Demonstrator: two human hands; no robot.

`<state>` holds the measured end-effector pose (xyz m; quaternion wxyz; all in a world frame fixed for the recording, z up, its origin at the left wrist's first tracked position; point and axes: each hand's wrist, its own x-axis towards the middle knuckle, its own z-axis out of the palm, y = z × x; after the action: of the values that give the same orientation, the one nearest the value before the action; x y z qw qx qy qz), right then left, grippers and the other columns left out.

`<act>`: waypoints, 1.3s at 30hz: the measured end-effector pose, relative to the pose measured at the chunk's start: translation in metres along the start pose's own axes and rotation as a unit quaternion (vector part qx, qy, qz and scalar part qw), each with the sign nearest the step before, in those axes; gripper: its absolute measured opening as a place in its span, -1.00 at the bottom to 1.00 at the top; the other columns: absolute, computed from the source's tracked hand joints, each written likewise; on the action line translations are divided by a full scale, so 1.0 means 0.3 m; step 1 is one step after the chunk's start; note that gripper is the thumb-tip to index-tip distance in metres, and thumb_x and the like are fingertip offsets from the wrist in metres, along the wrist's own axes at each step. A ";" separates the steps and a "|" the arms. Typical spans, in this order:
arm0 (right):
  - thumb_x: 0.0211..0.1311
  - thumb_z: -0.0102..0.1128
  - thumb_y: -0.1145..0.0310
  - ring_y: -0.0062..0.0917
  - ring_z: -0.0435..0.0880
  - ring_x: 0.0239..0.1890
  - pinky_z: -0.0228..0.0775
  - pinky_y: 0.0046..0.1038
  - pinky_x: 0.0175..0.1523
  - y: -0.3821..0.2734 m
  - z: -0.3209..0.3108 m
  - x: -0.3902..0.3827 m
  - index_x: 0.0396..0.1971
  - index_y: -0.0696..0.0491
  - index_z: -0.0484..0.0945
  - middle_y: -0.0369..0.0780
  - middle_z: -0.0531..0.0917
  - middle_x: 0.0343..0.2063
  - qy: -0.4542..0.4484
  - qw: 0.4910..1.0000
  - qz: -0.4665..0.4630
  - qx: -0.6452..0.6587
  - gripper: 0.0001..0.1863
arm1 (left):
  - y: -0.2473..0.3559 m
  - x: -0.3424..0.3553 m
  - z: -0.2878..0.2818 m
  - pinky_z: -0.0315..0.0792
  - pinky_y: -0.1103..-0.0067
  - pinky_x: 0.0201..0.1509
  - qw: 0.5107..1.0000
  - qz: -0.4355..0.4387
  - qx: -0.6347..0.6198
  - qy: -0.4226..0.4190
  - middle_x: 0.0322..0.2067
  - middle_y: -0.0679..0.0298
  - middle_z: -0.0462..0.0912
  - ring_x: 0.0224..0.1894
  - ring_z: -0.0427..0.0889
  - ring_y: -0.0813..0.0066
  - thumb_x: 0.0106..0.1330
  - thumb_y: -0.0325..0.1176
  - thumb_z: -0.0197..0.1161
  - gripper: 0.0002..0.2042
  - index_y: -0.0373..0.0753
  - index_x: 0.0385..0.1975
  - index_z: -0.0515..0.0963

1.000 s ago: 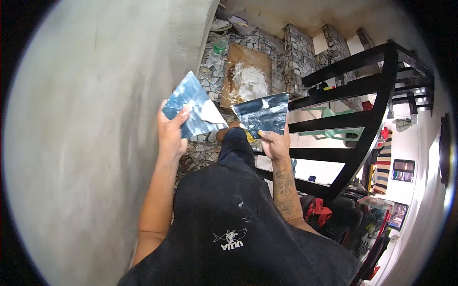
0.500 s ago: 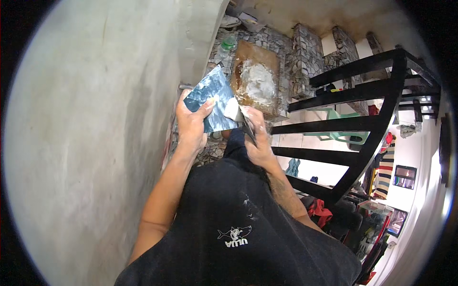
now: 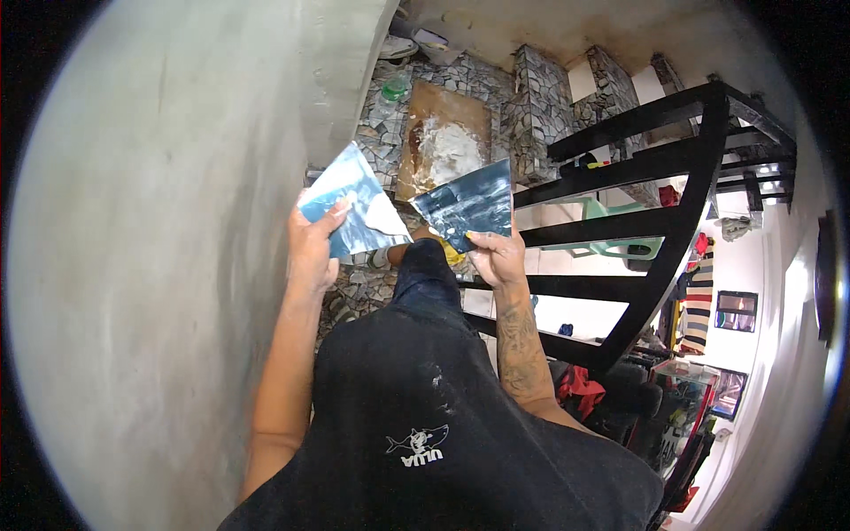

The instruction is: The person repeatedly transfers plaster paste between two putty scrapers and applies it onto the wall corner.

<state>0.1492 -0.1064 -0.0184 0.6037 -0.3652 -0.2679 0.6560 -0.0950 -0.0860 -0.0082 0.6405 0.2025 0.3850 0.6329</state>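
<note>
My left hand (image 3: 312, 246) grips a flat, four-sided metal putty spreader (image 3: 341, 183), thumb on its upper face. White streaks cover this blade, and a lump of white putty (image 3: 382, 215) lies along the edge toward the middle. A second, similar spreader (image 3: 469, 202) is held by my right hand (image 3: 498, 258), its thumb on the face and the other fingers mostly hidden behind. Thin white smears and small specks mark the darker blade. The two blades are close together but apart. Beyond them, a brown board (image 3: 450, 99) carries a spread heap of white putty (image 3: 454, 150).
A plain grey wall (image 3: 177, 265) rises at my left. Black railing (image 3: 611, 226) slants along the right, with a green plastic chair (image 3: 611, 212) behind it. A green bottle (image 3: 396, 87) stands on the stone-patterned floor (image 3: 376, 142), near stone-faced steps (image 3: 536, 106).
The right spreader has come away from the left one and turned its broad face into view. Putty now lies along the left blade's edge. The whole view has shifted slightly.
</note>
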 end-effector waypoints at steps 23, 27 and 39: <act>-0.13 0.20 0.45 -0.12 0.50 -0.16 0.20 -0.11 0.02 -0.217 0.345 -0.075 -0.40 0.11 0.51 0.03 0.53 -0.29 -0.362 0.804 -0.411 -0.230 -0.80 | 0.125 -0.229 0.087 0.45 0.49 -0.15 0.842 -0.365 -0.331 -0.220 -0.25 0.07 0.46 -0.24 0.52 0.35 0.09 -0.51 -0.06 -0.63 -0.44 -0.06 0.21; -0.15 0.20 0.27 -0.18 0.58 -0.28 0.01 -0.05 0.12 -0.406 0.369 -0.125 -0.62 0.12 0.58 -0.08 0.61 -0.50 -0.420 0.746 -0.433 -0.282 -0.80 | 0.237 -0.375 0.212 0.45 0.49 -0.14 0.806 -0.353 -0.361 -0.308 -0.23 0.06 0.45 -0.24 0.53 0.34 0.08 -0.52 -0.06 -0.63 -0.47 -0.07 0.20; 0.08 -0.05 0.05 -0.21 0.59 -0.31 -0.09 -0.09 0.17 -0.601 0.355 -0.172 -0.57 0.15 0.61 -0.08 0.61 -0.50 -0.569 0.669 -0.424 -0.220 -0.55 | 0.304 -0.493 0.325 0.51 0.53 -0.28 0.838 -0.327 -0.310 -0.307 -0.29 0.06 0.48 -0.36 0.56 0.37 0.04 -0.54 -0.02 -0.63 -0.47 -0.10 0.23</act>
<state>0.1715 -0.1248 0.1952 0.4495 0.1095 -0.8223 0.3314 -0.0673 -0.1961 0.1555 0.9247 0.0397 -0.0042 0.3786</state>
